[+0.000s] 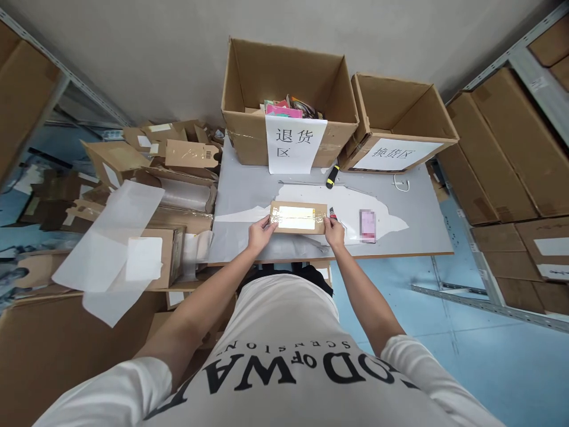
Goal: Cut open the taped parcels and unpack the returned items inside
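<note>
A small taped cardboard box (275, 212) with a white label on top is held between my two hands, low over the front of the table (240, 184). My left hand (261, 233) is closed on its left end, and my right hand (334, 231) grips its right end. Just beyond my right fingers lies a small red and dark tool (333, 212), partly hidden. Farther back is a black and yellow box cutter (332, 177). To the right of the box sits a pink rectangular item (367, 226), blurred out.
Two open cartons stand at the back: a larger one (249, 136) holding colourful packages, and a smaller one (400, 127), both with paper signs. Opened boxes (191, 154) and translucent sheets (120, 225) pile up at left. Shelves with cartons (511, 148) stand at right.
</note>
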A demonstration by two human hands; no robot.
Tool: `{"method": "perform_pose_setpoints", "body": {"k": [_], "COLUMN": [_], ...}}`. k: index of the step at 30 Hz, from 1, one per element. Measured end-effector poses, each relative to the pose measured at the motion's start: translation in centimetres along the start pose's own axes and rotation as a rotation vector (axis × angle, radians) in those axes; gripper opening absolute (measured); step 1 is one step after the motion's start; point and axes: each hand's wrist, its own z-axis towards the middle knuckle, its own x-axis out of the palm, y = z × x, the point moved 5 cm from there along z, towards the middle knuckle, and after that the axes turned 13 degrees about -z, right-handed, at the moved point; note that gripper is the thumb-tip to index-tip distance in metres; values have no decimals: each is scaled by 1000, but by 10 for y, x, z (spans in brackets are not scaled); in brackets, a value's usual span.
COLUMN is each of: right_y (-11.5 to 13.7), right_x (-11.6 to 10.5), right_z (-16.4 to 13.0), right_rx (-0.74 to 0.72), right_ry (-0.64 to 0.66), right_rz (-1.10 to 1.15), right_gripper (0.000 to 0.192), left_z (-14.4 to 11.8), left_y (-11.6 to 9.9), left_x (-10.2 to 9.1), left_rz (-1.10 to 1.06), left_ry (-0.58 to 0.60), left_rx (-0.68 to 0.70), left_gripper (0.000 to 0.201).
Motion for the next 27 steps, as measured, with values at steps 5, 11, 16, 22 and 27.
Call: {"method": "perform_pose_setpoints", "body": {"k": [5, 11, 16, 22, 27], "right_y": [-1, -22, -67, -89, -89], "right_x": [8, 20, 14, 20, 33], "right_z": [11, 22, 27, 33, 49], "right_rx": [-54, -90, -29, -49, -5], "right_ry": [60, 156, 63, 116, 254], "right_rz": [15, 226, 12, -175, -348], "right_gripper": [40, 48, 44, 42, 45], "left_z": [13, 6, -2, -11, -30], "left_y": [-2, -10, -27, -39, -38], "left_x": [4, 2, 11, 30, 57], "left_rz": [7, 183, 370, 517, 792], "left_ry": [-3, -78, -71, 30, 311], "left_rx": [-3, 51, 197, 368, 480], "left_gripper": [55, 58, 49, 31, 41]}}
